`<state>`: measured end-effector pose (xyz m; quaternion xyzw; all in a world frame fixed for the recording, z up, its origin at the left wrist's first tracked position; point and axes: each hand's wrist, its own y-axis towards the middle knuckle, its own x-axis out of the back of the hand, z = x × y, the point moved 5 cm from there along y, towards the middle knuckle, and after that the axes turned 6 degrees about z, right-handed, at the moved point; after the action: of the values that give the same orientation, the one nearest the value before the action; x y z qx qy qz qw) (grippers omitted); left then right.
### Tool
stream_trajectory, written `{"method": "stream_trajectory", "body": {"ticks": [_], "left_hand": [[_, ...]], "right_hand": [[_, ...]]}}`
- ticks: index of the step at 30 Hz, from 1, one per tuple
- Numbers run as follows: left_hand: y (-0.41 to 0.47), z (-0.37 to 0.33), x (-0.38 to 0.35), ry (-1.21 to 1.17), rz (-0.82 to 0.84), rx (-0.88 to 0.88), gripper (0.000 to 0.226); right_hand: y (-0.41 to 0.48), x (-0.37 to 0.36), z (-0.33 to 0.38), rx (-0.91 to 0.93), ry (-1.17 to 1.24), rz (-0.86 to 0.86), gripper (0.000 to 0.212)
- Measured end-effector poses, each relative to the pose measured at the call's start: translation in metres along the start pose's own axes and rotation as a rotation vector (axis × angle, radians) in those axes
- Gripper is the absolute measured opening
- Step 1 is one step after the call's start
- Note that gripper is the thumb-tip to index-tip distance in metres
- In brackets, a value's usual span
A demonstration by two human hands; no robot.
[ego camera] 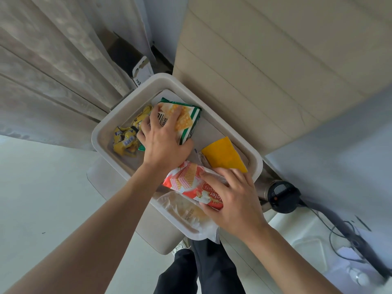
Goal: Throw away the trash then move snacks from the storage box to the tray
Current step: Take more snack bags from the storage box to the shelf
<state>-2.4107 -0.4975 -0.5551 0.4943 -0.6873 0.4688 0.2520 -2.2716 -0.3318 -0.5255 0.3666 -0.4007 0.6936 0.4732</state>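
Far left in the beige container (pixel 99 132) sits a heap of crumpled yellow wrappers (pixel 123 141). It could be leftover trash, hard to say. Just right of it, the left hand (pixel 163 143) has its fingers spread over a green cracker pack (pixel 188 122), with the thumb hooked on its near edge. Nearer in, the right hand (pixel 235 200) clasps a red wafer pack (pixel 188 185), beside an orange packet (pixel 224 155). Looks like the snack-moving step. Whether this is the box or the tray, can't tell. The next move needs a firm hold on both packs.
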Motion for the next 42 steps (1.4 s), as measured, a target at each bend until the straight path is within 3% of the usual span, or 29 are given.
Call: {"method": "stream_trajectory", "body": {"ticks": [8,17,25,32,42], "left_hand": [[-0.034,-0.019,0.077,-0.046,-0.068,-0.053,0.083],[-0.121,-0.042,0.196,-0.257,-0.189,-0.091,0.081],[-0.212,-0.040,0.276,-0.365,-0.332,-0.117,0.081],[-0.287,-0.021,0.311,-0.436,-0.500,-0.095,0.083],[-0.422,0.027,0.334,-0.481,-0.866,0.258,0.078]], "right_hand": [[-0.004,0.049,0.017,-0.103,0.124,-0.105,0.063],[-0.026,0.145,0.074,-0.162,0.158,-0.219,0.067],[-0.060,0.246,0.131,-0.091,0.123,-0.331,0.063],[-0.074,0.298,0.180,0.061,0.171,-0.363,0.067],[-0.052,0.304,0.292,0.490,0.186,-0.176,0.073]]}}
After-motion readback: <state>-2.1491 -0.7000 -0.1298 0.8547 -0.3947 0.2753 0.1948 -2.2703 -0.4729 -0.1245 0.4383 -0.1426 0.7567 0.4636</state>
